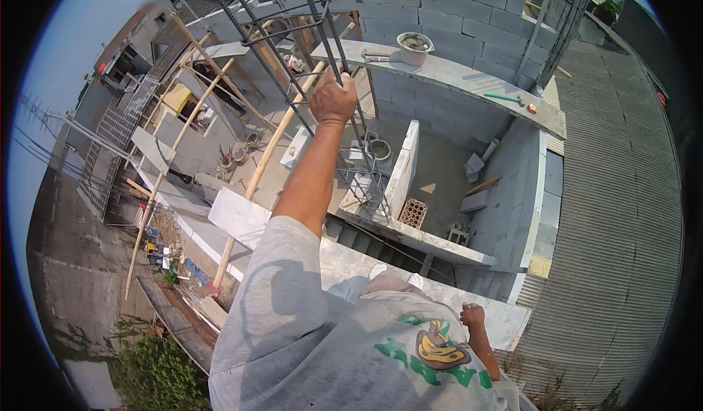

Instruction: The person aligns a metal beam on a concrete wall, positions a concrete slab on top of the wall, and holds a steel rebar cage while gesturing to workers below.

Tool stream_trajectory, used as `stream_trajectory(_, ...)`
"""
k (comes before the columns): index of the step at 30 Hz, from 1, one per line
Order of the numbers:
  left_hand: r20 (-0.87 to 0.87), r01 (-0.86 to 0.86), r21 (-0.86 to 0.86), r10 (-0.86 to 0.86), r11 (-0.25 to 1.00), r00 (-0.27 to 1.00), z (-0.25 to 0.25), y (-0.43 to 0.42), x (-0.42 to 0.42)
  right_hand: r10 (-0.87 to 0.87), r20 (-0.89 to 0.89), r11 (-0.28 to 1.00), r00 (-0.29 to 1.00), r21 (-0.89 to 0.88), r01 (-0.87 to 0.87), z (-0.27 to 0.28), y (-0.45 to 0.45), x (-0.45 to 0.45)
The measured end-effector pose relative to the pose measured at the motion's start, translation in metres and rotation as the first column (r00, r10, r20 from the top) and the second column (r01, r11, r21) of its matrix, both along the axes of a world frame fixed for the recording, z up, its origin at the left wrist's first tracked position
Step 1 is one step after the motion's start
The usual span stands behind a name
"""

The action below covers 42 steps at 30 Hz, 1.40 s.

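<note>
Rebar column point(322, 15): dark upright bars are tied by crosswise stirrups; it is used as the landmark below.
Left hand point(333, 102): closed, with the fingers wrapped around an upright bar of the rebar column; the arm is extended forward.
Right hand point(472, 314): held low, to the right of and well apart from the rebar column; the fingers are curled, and whether anything is held cannot be told.
Ledge point(469, 81): extended rightward from beside the rebar column, along the wall top.
Bucket point(414, 50): placed upright on the ledge, right of the rebar column; grey material is contained in it.
Green-handled tool point(504, 98): laid on the ledge, farther right of the rebar column than the bucket.
Orange-red item point(532, 108): positioned just beside the head end of the green-handled tool.
Wooden pole point(272, 151): slanted down to the left of the rebar column.
Steps point(359, 239): seen below the rebar column.
Perforated block point(413, 212): set below and right of the rebar column, beside a low wall.
Corrugated roof point(615, 162): located well to the right of the rebar column.
</note>
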<state>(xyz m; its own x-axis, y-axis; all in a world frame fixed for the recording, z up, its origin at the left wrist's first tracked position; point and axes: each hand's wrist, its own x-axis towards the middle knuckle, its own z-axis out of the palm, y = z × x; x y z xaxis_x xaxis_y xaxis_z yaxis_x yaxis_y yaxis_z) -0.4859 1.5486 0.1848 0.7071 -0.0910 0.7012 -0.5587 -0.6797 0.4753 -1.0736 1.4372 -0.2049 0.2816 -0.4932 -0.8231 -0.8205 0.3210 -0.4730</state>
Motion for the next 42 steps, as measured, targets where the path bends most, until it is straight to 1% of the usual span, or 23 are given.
stream_trajectory(1,-0.017,0.032,0.018,-0.032,0.999,0.999,-0.001,0.002,0.003,0.016,-0.004,0.999,1.000,-0.041,-0.016,0.038,0.005,0.018)
stream_trajectory(2,0.014,-0.034,0.073,0.033,0.997,0.999,-0.012,0.001,0.016,-0.015,0.021,1.000,1.000,-0.023,0.016,0.033,0.003,0.015)
stream_trajectory(3,-0.039,-0.026,0.076,0.029,0.997,0.999,-0.007,0.001,0.012,-0.013,-0.042,0.999,0.999,-0.030,0.011,0.064,0.007,0.028)
stream_trajectory(4,-0.102,-0.001,0.069,0.008,0.998,0.995,-0.001,0.000,0.004,0.015,-0.047,0.998,0.999,-0.052,-0.018,0.065,0.007,0.029)
stream_trajectory(6,-0.094,-0.004,0.080,0.011,0.997,0.996,0.001,-0.001,0.002,0.134,-0.030,0.983,0.990,-0.125,-0.137,0.075,0.007,0.031)
stream_trajectory(7,-0.092,0.000,0.088,0.009,0.996,0.996,0.002,-0.001,0.001,0.118,-0.041,0.981,0.992,-0.150,-0.123,0.091,0.010,0.038)
stream_trajectory(10,-0.011,0.050,0.029,-0.050,0.998,0.999,0.007,0.000,-0.005,0.056,-0.032,0.996,0.998,-0.068,-0.058,0.073,-0.001,0.036)
stream_trajectory(11,0.004,0.040,0.030,-0.041,0.999,0.999,0.004,-0.001,-0.003,0.010,-0.035,0.999,0.999,-0.040,-0.012,0.066,-0.004,0.035)
stream_trajectory(13,0.034,0.019,0.033,-0.020,0.999,0.999,0.001,-0.001,0.001,0.009,-0.037,0.999,0.999,-0.046,-0.010,0.064,-0.007,0.035)
stream_trajectory(19,-0.090,0.066,0.059,-0.060,0.996,0.994,0.010,0.000,-0.005,0.037,-0.059,0.997,0.998,-0.064,-0.041,0.073,-0.004,0.045)
stream_trajectory(22,0.057,0.017,0.030,-0.018,0.999,0.998,-0.003,-0.002,0.005,0.045,-0.051,0.997,0.998,-0.067,-0.048,0.071,-0.001,0.045)
stream_trajectory(28,0.022,0.046,0.013,-0.046,0.999,0.999,0.002,-0.002,0.001,0.049,-0.042,0.997,0.998,-0.059,-0.051,0.072,-0.001,0.045)
stream_trajectory(31,-0.060,0.037,0.057,-0.033,0.998,0.998,0.008,0.000,0.000,0.051,-0.091,0.998,0.995,-0.030,-0.054,0.061,-0.004,0.041)
stream_trajectory(32,-0.038,0.032,0.066,-0.030,0.997,0.999,0.006,-0.001,0.000,0.057,-0.083,0.996,0.995,-0.060,-0.062,0.067,-0.002,0.042)
stream_trajectory(33,-0.018,0.035,0.071,-0.034,0.997,0.999,0.004,0.000,0.002,0.076,-0.070,0.994,0.995,-0.072,-0.081,0.057,-0.004,0.036)
stream_trajectory(34,0.009,0.001,0.024,-0.001,1.000,1.000,-0.001,-0.003,0.003,0.092,-0.080,0.990,0.993,-0.097,-0.099,0.049,-0.006,0.033)
stream_trajectory(35,-0.030,-0.030,0.090,0.033,0.995,0.999,-0.003,0.000,0.008,0.110,-0.077,0.986,0.991,-0.115,-0.118,0.044,-0.006,0.032)
stream_trajectory(36,-0.038,-0.048,0.087,0.052,0.995,0.998,0.000,-0.001,0.006,0.178,-0.098,0.957,0.979,-0.215,-0.195,0.027,-0.007,0.025)
stream_trajectory(37,-0.070,-0.093,0.142,0.104,0.986,0.992,-0.001,-0.001,0.010,0.206,-0.099,0.943,0.973,-0.245,-0.225,0.014,-0.006,0.019)
stream_trajectory(38,-0.064,-0.083,0.140,0.092,0.987,0.994,-0.001,-0.001,0.010,0.242,-0.097,0.924,0.966,-0.280,-0.259,0.005,-0.005,0.016)
stream_trajectory(40,-0.039,-0.059,0.124,0.064,0.991,0.997,-0.001,0.002,0.010,0.238,-0.114,0.913,0.965,-0.313,-0.262,-0.004,-0.001,0.010)
stream_trajectory(42,-0.035,-0.042,0.111,0.046,0.993,0.998,-0.002,0.002,0.010,0.310,-0.191,0.864,0.931,-0.351,-0.360,0.013,0.003,0.013)
